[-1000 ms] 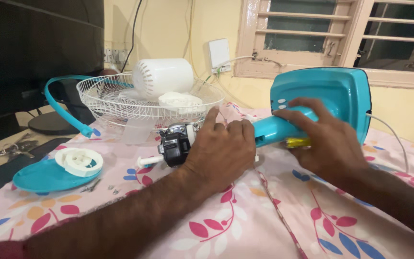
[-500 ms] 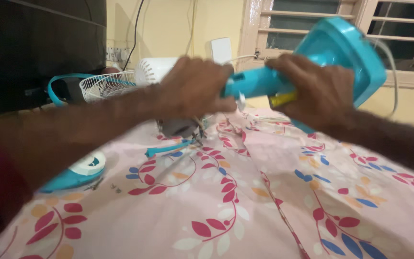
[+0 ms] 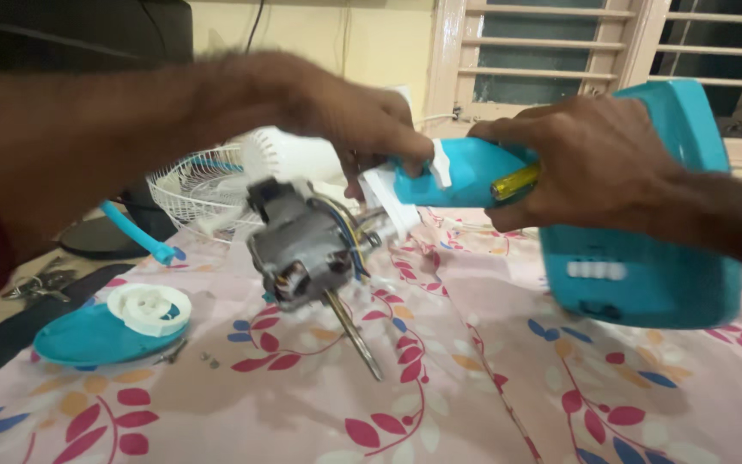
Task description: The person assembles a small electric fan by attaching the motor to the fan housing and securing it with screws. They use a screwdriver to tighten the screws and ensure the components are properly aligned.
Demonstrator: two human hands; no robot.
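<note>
The right hand (image 3: 590, 159) has its fingers wrapped tightly around the turquoise neck of a table fan stand (image 3: 474, 172), and a yellow-handled tool (image 3: 515, 182) is pinned under the same fingers against the neck. The left hand (image 3: 345, 116) reaches in from the left; its fingers curl closed over the white end piece (image 3: 397, 193) of that neck, thumb pressing near a white tab. The picture is blurred here, so the exact grip cannot be told. Hanging from that end, lifted above the cloth, is the bare grey fan motor (image 3: 302, 245), tilted, with coloured wires at its side and its metal shaft (image 3: 354, 335) pointing down towards the cloth. The stand's broad turquoise base (image 3: 646, 275) is tipped up behind the right wrist, on the right side of the bed. Everything is over a pink floral bedsheet (image 3: 474, 387). Near the sheet's left edge lies a turquoise oval cover (image 3: 79, 339) with a white round cap (image 3: 149, 308) on it and small screws (image 3: 209, 361) just beside. Further back on the left stand a white wire fan guard (image 3: 191, 185) and a white motor housing (image 3: 289, 159).
</note>
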